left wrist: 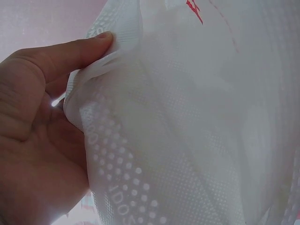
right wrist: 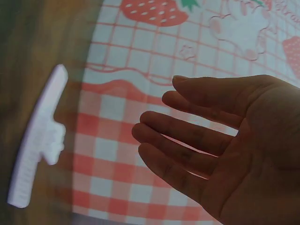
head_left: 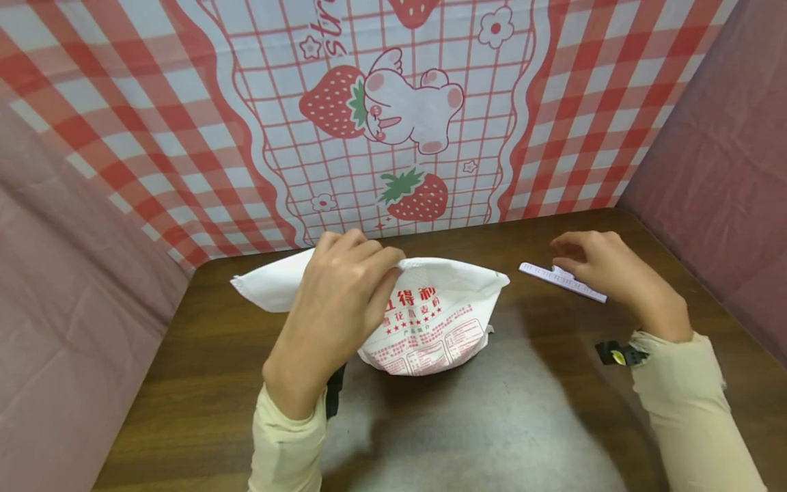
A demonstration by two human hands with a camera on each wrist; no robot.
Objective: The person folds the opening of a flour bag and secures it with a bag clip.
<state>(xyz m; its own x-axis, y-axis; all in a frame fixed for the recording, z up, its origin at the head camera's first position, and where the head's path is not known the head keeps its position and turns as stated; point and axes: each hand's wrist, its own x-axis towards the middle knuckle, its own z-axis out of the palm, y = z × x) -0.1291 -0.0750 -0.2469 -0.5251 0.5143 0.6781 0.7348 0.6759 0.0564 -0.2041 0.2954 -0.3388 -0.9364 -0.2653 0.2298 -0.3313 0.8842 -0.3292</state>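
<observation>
My left hand [head_left: 335, 311] pinches the top edge of a white flour bag [head_left: 430, 318] with red printing. In the left wrist view the thumb [left wrist: 89, 51] presses on the bag's folded plastic [left wrist: 164, 122], the other fingers behind it. The bag's top spreads out to both sides of the hand. At the right, my right hand [head_left: 605, 270] hovers over a pale lilac bag clip [head_left: 562, 281] lying on the table. The right wrist view has that hand [right wrist: 220, 136] with fingers apart and nothing in them, the sealing clip [right wrist: 40, 140] lying beyond the fingertips.
The brown wooden table [head_left: 209, 383] carries the bag and the clip. Behind it hangs a red-and-white checked cloth [head_left: 590, 102] with strawberries and a rabbit. Pink curtains [head_left: 80, 307] flank both sides. A black strap [head_left: 621, 353] sits at the right wrist.
</observation>
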